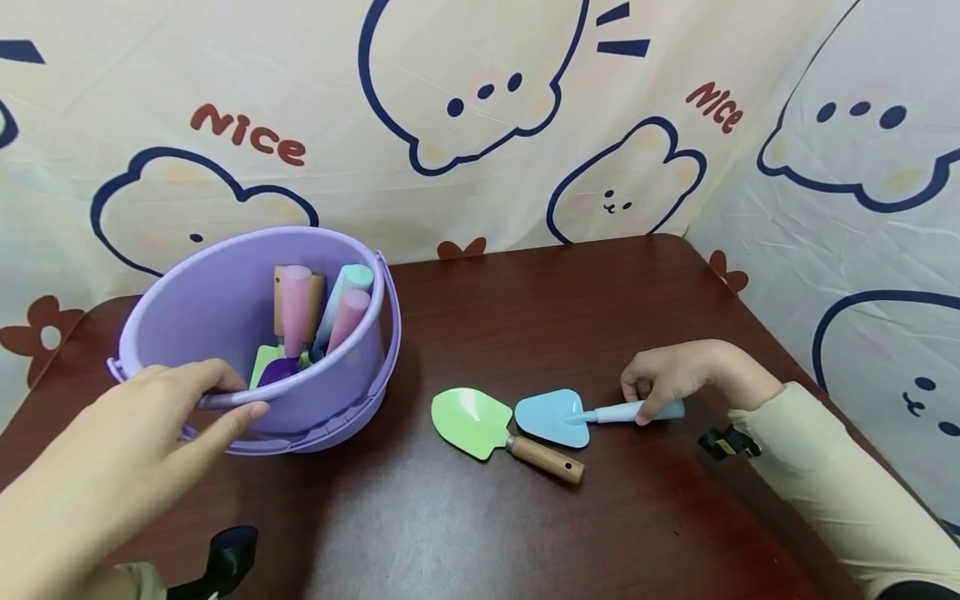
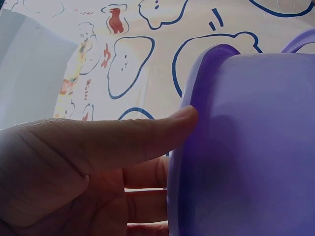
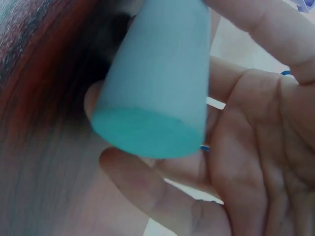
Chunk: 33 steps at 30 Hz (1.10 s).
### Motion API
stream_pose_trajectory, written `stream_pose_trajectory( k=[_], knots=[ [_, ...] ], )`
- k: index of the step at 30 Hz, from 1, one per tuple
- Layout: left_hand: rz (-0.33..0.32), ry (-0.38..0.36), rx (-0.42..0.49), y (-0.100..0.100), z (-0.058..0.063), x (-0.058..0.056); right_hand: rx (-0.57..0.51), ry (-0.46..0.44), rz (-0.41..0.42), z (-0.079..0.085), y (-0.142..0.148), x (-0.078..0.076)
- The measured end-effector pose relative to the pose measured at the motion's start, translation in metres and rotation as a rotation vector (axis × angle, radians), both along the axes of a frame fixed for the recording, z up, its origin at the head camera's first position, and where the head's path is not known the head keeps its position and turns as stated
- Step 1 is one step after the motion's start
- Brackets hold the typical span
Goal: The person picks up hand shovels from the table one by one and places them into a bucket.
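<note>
My left hand (image 1: 142, 450) grips the near rim of a purple bucket (image 1: 195, 292), its thumb on the outside; the left wrist view shows that thumb against the bucket's wall (image 2: 266, 128). Inside the bucket stand several small garden tools, with pink handles (image 1: 297, 304), wooden handles and a light blue one (image 1: 341, 293). On the right, my right hand (image 1: 675, 379) pinches the handle of a light blue hand trowel (image 1: 551, 418) at the table. The right wrist view shows the handle's teal end (image 3: 147, 132) between the fingers. A green trowel (image 1: 467, 421) with a wooden handle lies beside the blue blade.
The dark brown wooden table (image 1: 465, 533) carries everything. A cream cloth (image 1: 330, 67) printed with cartoon figures hangs behind the table and along its right side. The bucket's purple carrying handle (image 1: 393, 333) hangs down outside its wall.
</note>
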<state>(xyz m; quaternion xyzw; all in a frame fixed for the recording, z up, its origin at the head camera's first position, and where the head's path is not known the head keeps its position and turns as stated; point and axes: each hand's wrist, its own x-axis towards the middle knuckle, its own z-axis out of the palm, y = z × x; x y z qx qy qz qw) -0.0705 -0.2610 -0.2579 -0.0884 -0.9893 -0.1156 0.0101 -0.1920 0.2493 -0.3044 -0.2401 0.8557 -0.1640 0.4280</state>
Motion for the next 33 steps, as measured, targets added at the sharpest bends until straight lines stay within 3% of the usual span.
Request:
stream_pose_trajectory(
  k=[9,19,25,33],
  knots=[
    [-0.005,0.004,-0.002,-0.001,0.000,-0.001,-0.049,-0.116,-0.049,-0.002,0.003,-0.003],
    [-0.006,-0.011,0.003,0.000,-0.001,0.000,-0.035,-0.315,-0.088,-0.014,0.005,-0.012],
    [-0.003,-0.003,0.001,0.000,-0.002,0.000,-0.045,-0.403,-0.153,-0.017,0.005,-0.015],
    [-0.024,0.011,0.013,-0.001,0.000,0.000,-0.063,-0.456,-0.163,-0.018,0.006,-0.018]
  ],
)
